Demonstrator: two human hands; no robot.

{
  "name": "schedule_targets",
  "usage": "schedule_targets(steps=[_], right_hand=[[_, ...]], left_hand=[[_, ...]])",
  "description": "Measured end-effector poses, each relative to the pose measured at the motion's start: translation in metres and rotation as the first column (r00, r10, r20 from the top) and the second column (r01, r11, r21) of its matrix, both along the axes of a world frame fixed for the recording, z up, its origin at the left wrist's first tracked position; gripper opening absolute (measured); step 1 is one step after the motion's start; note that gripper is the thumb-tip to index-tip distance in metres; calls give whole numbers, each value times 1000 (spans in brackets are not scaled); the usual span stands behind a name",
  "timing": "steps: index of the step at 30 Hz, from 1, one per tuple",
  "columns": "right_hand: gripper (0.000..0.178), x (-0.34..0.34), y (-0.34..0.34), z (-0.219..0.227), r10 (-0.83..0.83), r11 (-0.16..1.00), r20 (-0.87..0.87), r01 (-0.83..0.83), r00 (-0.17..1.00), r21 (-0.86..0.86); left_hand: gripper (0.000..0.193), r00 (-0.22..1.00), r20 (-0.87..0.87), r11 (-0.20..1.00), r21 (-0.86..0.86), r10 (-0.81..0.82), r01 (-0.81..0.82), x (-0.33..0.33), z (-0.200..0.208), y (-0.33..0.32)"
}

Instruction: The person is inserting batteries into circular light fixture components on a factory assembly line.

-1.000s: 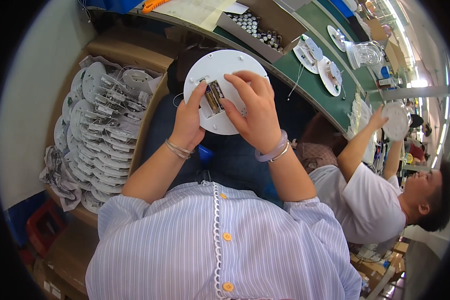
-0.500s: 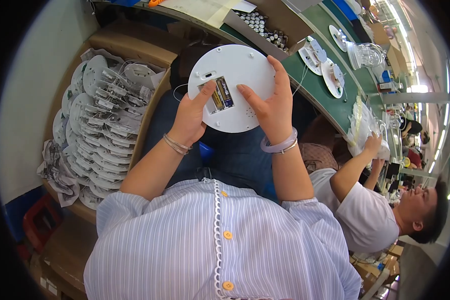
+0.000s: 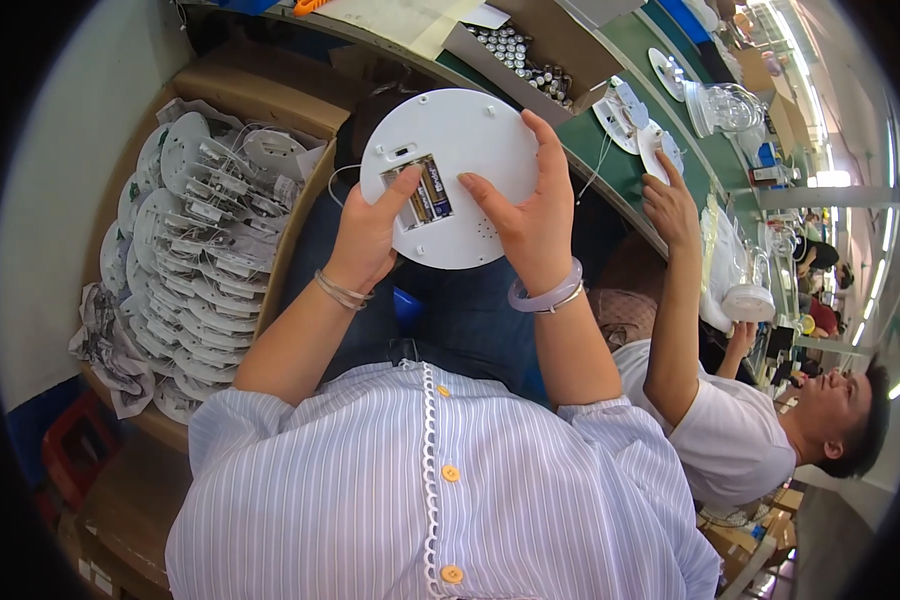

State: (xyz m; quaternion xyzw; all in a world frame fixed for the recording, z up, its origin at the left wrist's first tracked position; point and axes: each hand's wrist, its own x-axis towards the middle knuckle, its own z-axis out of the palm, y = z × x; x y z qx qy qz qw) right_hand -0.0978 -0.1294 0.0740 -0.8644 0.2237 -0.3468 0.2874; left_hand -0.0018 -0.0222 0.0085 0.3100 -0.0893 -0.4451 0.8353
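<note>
Between my two hands is a round white plastic disc (image 3: 450, 130) with a battery compartment, a small switch slot and a cluster of tiny holes. Batteries (image 3: 433, 190) lie side by side in the uncovered compartment. My left hand (image 3: 375, 220) grips the disc's left edge, its thumb pressing at the compartment. My right hand (image 3: 532, 205) holds the right edge, the thumb lying on the face near the batteries. Fingers behind the disc are hidden. A thin wire loops out at the disc's left side.
To the left, a cardboard box (image 3: 295, 235) holds many stacked white discs (image 3: 195, 270) with wires. On the green bench (image 3: 610, 165) stands a carton of batteries (image 3: 515, 50). Further right, a co-worker (image 3: 720, 420) touches a disc (image 3: 658, 145) and holds a clear-topped white part (image 3: 748, 302).
My hands and the disc have shifted slightly left. The co-worker's one hand has moved up to a disc on the bench, while the clear-topped part has come down into view.
</note>
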Motion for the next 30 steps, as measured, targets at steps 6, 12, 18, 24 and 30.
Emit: schedule_targets(steps=[6, 12, 18, 24, 30], right_hand=[[16, 27, -82, 21, -138, 911, -70, 99, 988, -400], [22, 59, -153, 26, -153, 935, -629, -95, 762, -343], [17, 67, -154, 10, -263, 867, -497, -23, 827, -497], [14, 43, -82, 23, 125, 968, 213, -166, 969, 188], [12, 27, -6, 16, 348, 937, -64, -345, 935, 50]], left_hand=[[32, 994, -92, 997, -28, 62, -65, 12, -4, 3], [33, 986, -162, 999, 20, 32, -30, 3, -7, -1], [33, 984, -179, 998, 52, -16, 25, 4, -4, -4], [40, 979, -189, 995, 36, -80, 89, 4, 7, -5], [42, 977, -181, 987, 90, -113, 131, -2, 7, -5]])
